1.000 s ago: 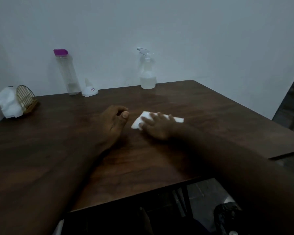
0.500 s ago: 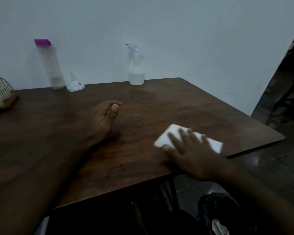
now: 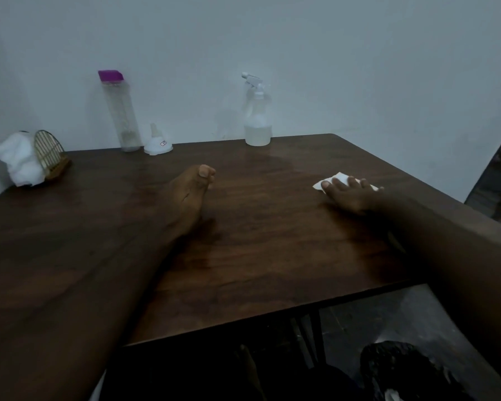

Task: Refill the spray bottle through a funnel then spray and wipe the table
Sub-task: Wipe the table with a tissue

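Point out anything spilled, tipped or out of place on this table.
Nothing stands out. The clear spray bottle, tall purple-capped bottle and upside-down white funnel stand upright by the wall; the right hand presses a white tissue flat.

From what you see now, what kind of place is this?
Probably a plain room in a home: a bare white wall, a dark wooden table against it, and a napkin holder beside a spray bottle.

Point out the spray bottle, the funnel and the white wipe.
spray bottle (image 3: 257, 125), head view, on its clear body.
funnel (image 3: 157, 144), head view, on its wide cone.
white wipe (image 3: 336, 179), head view, on the exposed far corner.
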Tool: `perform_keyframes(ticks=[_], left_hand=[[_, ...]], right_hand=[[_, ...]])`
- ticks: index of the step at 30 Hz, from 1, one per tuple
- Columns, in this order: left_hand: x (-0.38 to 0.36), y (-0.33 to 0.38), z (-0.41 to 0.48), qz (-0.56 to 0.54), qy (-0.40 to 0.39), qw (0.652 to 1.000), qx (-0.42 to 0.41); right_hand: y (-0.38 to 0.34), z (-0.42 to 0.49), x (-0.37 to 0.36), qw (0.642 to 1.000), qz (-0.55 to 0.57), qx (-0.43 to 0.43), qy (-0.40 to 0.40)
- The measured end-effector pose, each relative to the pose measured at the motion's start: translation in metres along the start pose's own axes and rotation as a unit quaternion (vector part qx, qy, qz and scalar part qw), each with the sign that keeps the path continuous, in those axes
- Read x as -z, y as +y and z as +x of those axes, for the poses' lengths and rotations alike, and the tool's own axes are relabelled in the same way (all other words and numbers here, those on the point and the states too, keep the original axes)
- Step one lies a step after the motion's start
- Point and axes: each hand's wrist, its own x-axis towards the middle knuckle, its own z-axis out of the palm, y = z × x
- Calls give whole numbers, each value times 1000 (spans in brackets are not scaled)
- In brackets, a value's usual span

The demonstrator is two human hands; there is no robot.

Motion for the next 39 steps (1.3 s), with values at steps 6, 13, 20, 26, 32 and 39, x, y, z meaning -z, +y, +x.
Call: perform_keyframes(ticks=[6,13,20,26,32,39], left_hand=[[5,-2,15,-119,67,988,75],[23,-9,12,-112,107,983,97],[35,-12,8,-89,123,980,126],[38,-19,8,-86,154,976,126],[40,-24,12,-63,184,971,141],[48,-30,16,8,205,969,136]], right_hand=[[-108,12,1,983,-44,177,-20],[-205,-101,-40,875,-79,473,-63],[-99,-116,-21,917,-86,381,-76],[-91,2,-9,978,-55,202,-23],[-184,44,3,977,-69,203,-14],[-304,1,-12,939,-72,335,-22]])
